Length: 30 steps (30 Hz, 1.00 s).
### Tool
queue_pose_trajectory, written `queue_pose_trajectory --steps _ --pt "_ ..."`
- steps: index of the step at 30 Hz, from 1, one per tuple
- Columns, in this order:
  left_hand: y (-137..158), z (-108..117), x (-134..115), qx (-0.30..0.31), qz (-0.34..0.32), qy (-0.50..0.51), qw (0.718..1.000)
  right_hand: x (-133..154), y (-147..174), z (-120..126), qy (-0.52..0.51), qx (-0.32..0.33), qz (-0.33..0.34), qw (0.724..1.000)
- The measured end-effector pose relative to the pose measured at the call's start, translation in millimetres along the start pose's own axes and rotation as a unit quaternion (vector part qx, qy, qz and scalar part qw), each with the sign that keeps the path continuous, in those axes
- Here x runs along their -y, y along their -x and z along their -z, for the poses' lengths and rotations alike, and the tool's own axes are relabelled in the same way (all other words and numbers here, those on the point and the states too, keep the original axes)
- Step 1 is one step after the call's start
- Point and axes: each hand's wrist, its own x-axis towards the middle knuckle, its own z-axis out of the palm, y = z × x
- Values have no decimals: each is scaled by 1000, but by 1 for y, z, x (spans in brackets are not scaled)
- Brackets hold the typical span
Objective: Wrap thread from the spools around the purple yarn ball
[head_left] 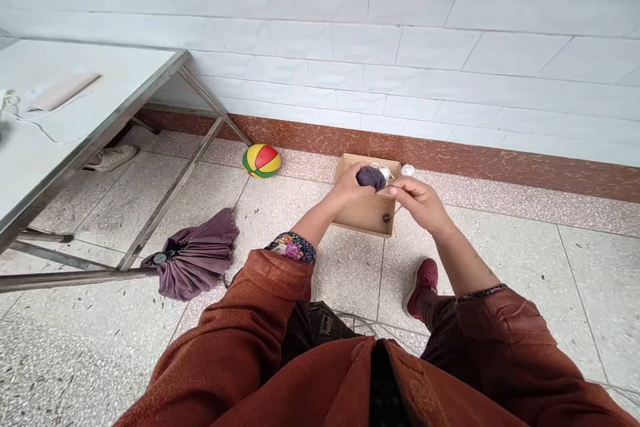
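My left hand (349,183) is wrapped round a dark purple ball of yarn (371,177), held above an open cardboard box (361,217) on the floor. To the right, my right hand (419,200) is closed in a pinch beside the ball, with a thin dark strand of yarn (389,187) between thumb and fingers. Inside the box lies a small dark yarn ball (387,217) near its right wall. White yarn (385,173) shows behind the purple ball, partly hidden by it. Another white ball (407,170) rests just outside the box's far right corner.
A red, yellow and green ball (261,161) sits by the wall. Left of me, a folded purple umbrella (200,257) lies near the metal-legged table (145,67). A shoe (113,157) shows under the table. Cables (367,325) run along the floor near my feet.
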Motion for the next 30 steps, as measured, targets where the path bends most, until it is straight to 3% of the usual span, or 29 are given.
queue_pose_trajectory --steps 6,9,12,16,20,25,30 --pt "13 -19 1 141 -52 35 988 -14 -9 10 14 -101 -24 994" --pt "22 -25 -3 208 -37 125 970 -24 -11 12 38 -123 -46 991" --pt "29 -23 -12 227 -33 231 945 -35 -10 13 59 -132 -75 987" --pt "30 -14 -22 201 -34 335 920 -46 -7 7 75 -120 -113 983" --pt "20 -6 -18 125 -24 356 926 -48 -3 -9 92 -59 -100 989" --pt "4 2 -4 -24 -4 236 972 -32 4 -26 89 47 -33 994" --pt "-4 7 8 -80 -6 45 996 -12 4 -21 43 92 -7 995"
